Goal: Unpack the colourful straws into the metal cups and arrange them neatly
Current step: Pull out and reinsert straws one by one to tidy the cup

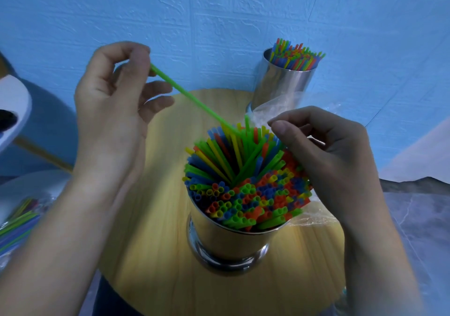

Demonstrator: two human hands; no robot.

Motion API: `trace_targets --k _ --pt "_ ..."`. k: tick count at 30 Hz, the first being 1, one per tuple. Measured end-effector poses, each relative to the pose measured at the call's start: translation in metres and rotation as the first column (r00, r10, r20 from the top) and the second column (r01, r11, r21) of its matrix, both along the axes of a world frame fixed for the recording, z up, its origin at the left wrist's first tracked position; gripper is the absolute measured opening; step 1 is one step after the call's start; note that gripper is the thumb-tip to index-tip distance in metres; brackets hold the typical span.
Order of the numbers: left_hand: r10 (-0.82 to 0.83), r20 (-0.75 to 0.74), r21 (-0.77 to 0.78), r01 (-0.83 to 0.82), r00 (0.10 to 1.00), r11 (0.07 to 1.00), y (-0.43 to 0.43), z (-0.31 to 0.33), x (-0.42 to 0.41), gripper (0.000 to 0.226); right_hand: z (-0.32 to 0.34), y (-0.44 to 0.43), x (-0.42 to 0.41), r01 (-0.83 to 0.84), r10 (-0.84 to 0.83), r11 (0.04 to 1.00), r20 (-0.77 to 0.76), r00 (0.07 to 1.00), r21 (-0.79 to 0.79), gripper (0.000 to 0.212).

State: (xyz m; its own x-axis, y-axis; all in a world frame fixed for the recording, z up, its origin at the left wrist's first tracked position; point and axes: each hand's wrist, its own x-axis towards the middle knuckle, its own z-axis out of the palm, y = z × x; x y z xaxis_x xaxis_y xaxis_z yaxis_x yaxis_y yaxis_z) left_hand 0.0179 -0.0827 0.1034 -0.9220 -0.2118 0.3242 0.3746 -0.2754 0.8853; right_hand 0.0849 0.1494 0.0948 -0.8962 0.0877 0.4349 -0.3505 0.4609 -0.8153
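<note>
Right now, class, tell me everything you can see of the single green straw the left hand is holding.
The green straw is a thin, straight, bright plastic-looking tube, slanting down from upper left to lower right. The left hand pinches its upper end; its lower end meets the packed straws in the near metal cup.

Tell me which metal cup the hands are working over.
The near cup: the left hand pinches a green straw slanting into it. The far cup stands apart.
</note>
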Motion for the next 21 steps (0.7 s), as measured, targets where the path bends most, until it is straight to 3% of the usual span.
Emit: trace_targets --k 4,13,21 --pt "-0.06 0.113 0.143 0.044 0.992 0.989 0.001 -0.004 -0.003 0.01 0.001 -0.001 0.001 -0.011 0.011 1.0 0.002 1.0 -0.005 0.009" --pt "-0.106 0.219 0.251 0.049 0.97 0.967 0.006 -0.011 -0.004 0.012 -0.001 0.001 0.001 -0.002 0.001 0.999 -0.032 0.999 -0.039 0.006" --pt "-0.224 0.298 -0.02 0.24 0.928 0.971 0.013 -0.014 0.005 0.009 0.004 -0.003 0.003 -0.066 0.025 0.963 -0.157 0.987 -0.263 0.008"
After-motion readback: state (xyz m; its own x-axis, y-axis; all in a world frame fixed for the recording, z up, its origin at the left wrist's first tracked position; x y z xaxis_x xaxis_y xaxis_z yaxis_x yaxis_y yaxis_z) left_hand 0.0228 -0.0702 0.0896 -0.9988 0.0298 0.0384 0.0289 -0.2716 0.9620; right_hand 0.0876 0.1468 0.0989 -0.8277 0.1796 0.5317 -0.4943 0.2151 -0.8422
